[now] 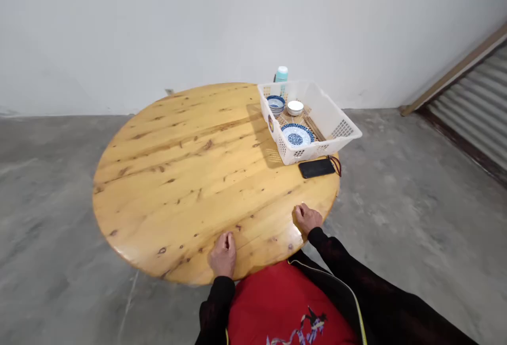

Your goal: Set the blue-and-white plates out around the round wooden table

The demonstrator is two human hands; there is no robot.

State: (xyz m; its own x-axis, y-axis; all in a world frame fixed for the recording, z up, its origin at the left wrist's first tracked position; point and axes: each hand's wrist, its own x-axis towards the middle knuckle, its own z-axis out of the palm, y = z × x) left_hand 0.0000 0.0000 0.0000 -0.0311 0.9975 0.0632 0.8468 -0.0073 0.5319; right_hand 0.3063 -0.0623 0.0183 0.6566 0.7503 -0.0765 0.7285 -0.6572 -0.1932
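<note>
My left hand (223,255) rests as a fist on the near edge of the round wooden table (178,176). Also curled into a fist, my right hand (308,219) lies on the table's right front edge. Nothing shows in either hand. Beyond the right hand lies a black phone (317,168) with a dark red cord. Behind the phone stands a white plastic basket (344,134). In it are blue-and-white bowls (276,104), small white bowls (295,108), blue-patterned plates (298,136) and chopsticks (315,127).
A light blue bottle (281,74) with a white top stands behind the basket, partly hidden by it. The basket overhangs the table's right edge. A white wall (158,28) rises behind the table, and a corrugated shutter (475,102) is at far right above the concrete floor (404,192).
</note>
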